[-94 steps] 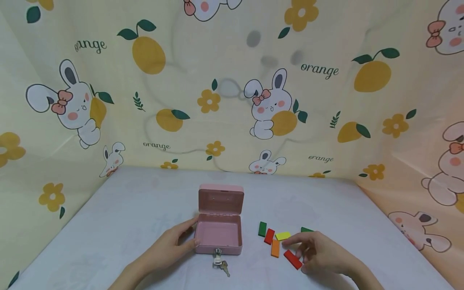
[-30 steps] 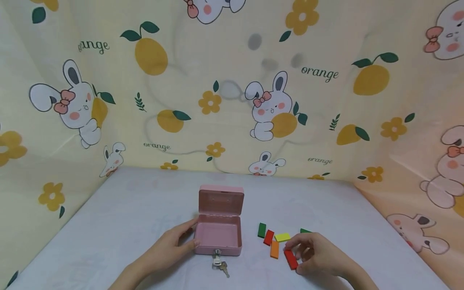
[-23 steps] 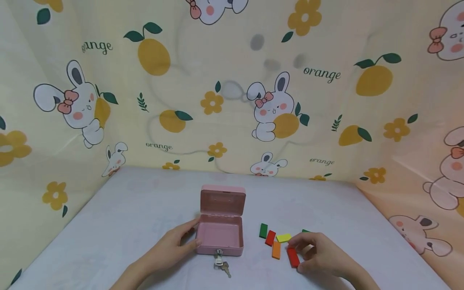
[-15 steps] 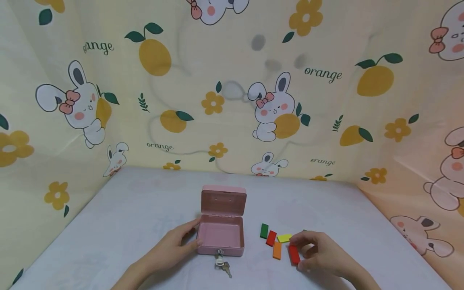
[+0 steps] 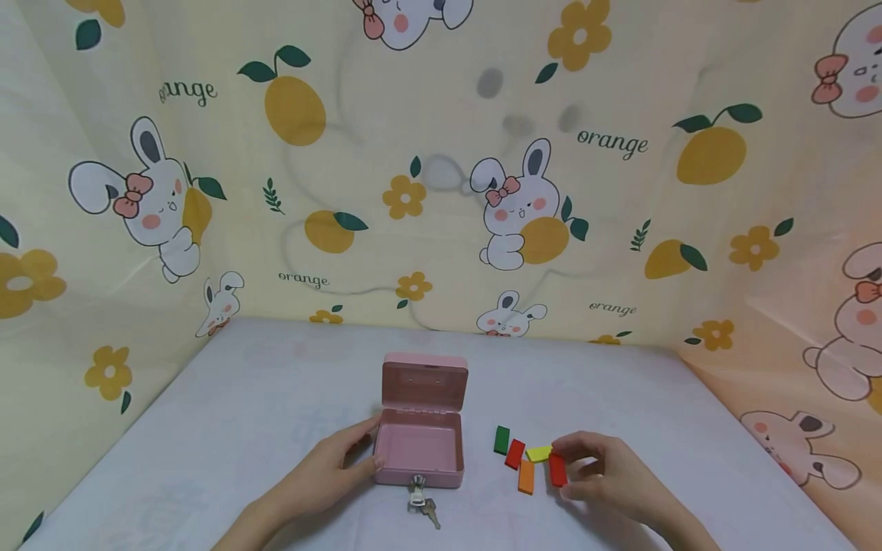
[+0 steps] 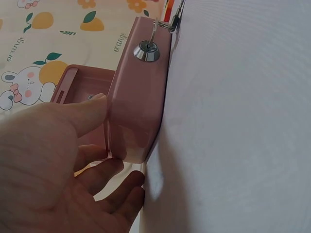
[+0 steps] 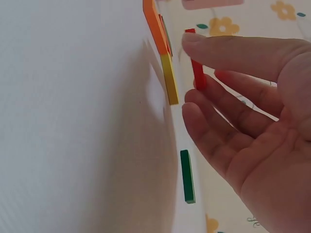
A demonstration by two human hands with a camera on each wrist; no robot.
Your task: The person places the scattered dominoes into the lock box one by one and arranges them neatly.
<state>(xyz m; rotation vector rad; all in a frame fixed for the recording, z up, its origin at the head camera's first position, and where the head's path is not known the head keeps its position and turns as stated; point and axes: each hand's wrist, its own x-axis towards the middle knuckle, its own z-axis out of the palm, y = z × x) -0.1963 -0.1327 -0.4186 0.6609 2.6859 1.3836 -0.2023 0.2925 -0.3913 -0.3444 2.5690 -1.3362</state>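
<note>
My left hand (image 5: 331, 468) grips the left side of a small pink metal cash box (image 5: 420, 450). Its lid (image 5: 424, 385) stands raised, and I see nothing inside the tray. In the left wrist view the thumb lies at the box's rim, the fingers along its side. A key with a second one hanging (image 5: 430, 511) sits in the front lock (image 6: 147, 49). My right hand (image 5: 613, 476) pinches a red block (image 7: 197, 68) between thumb and fingertips, held off the table in the right wrist view. Left of it lie a yellow block (image 5: 539, 454) and an orange block (image 5: 527, 476).
Another red block (image 5: 514, 454) and a green block (image 5: 501, 439) lie between the box and the yellow block. A second green block (image 7: 187, 176) shows in the right wrist view; my right hand hides it from the head view. Printed cloth (image 5: 441, 229) walls the white table.
The right hand has closed on the nearest red block, turned it more upright and lifted it up beside the yellow one. The left hand has stayed on the box.
</note>
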